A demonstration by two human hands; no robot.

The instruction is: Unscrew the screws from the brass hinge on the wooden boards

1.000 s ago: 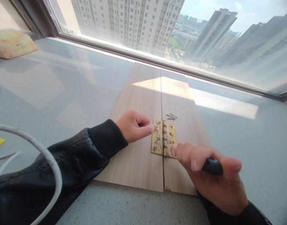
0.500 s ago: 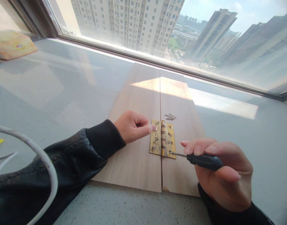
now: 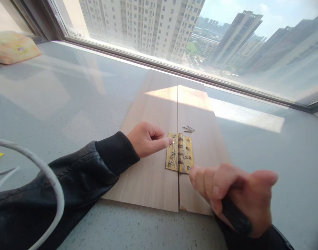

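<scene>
A worn brass butt hinge (image 3: 186,152) lies open across the seam of two wooden boards. Screw heads show in its left leaf, while a screw (image 3: 188,168) sits in the near hole of the right leaf. My left hand (image 3: 149,140) is curled into a fist, its thumb tip pressed on the hinge's left leaf. My right hand (image 3: 234,191), smeared by motion, is closed around the black handle of a screwdriver (image 3: 237,215), just right of the hinge. The screwdriver's shaft and tip are hidden by the fingers. Several loose screws (image 3: 188,129) lie beyond the hinge.
The left board (image 3: 148,187) and right board (image 3: 196,198) rest on a speckled counter (image 3: 117,225) below a window. A white cable (image 3: 51,177) loops over my left sleeve. A patterned box (image 3: 15,48) stands at the far left.
The right hand has turned over and tilted the screwdriver, its handle swinging down toward me. The shaft has gone out of sight. My left hand stays in place on the hinge.
</scene>
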